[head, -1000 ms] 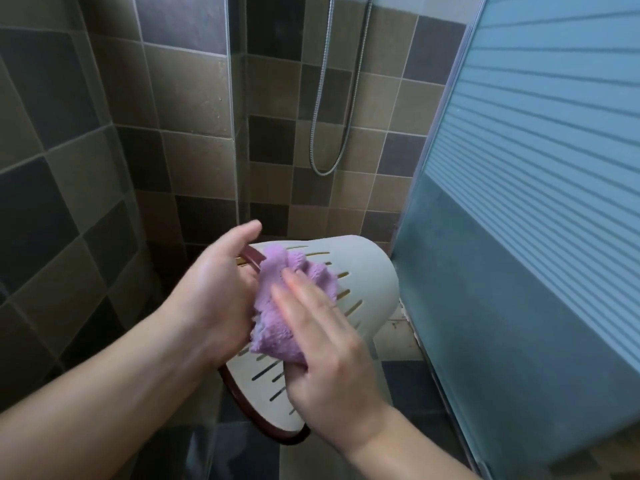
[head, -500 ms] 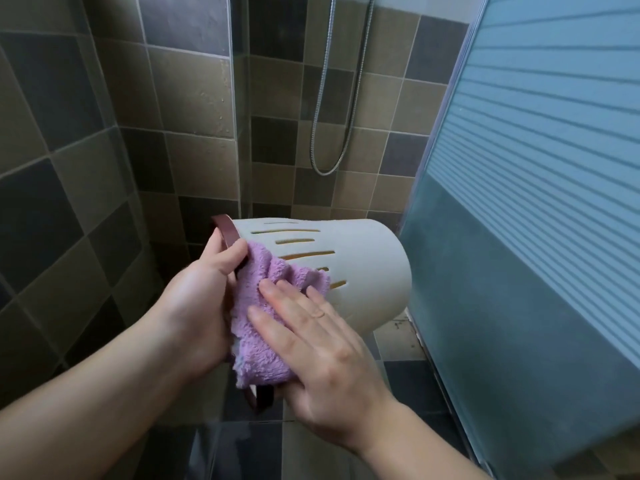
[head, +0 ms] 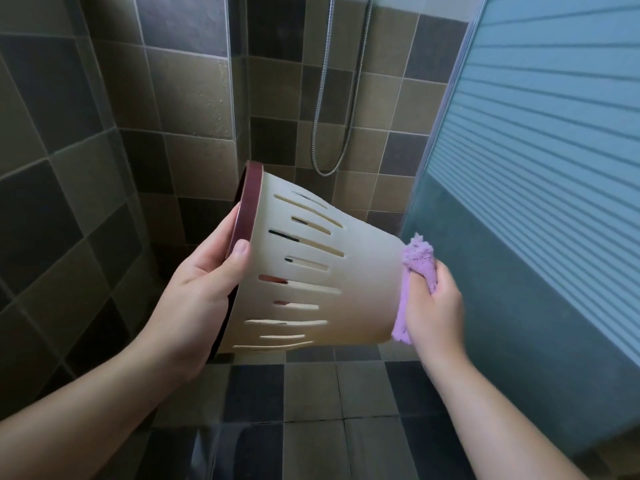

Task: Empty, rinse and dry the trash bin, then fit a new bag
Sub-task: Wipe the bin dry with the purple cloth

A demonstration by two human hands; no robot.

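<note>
A cream trash bin (head: 360, 285) with slotted sides and a dark red rim is held on its side in the air, rim to the left, base to the right. My left hand (head: 197, 292) grips the rim, thumb over its outer edge. My right hand (head: 433, 306) holds a purple cloth (head: 417, 261) against the bin's base; most of the cloth is hidden between hand and base. The bin's inside faces away from me.
A frosted glass shower door (head: 540, 202) stands close on the right. Tiled walls close in at the left and back, with a metal shower hose (head: 341, 109) hanging on the back wall. Dark and beige floor tiles (head: 311, 403) lie below the bin.
The bin has turned so its slotted side faces me and its base points right. My right hand slid the cloth from the side near the rim to the base. My left hand kept the rim.
</note>
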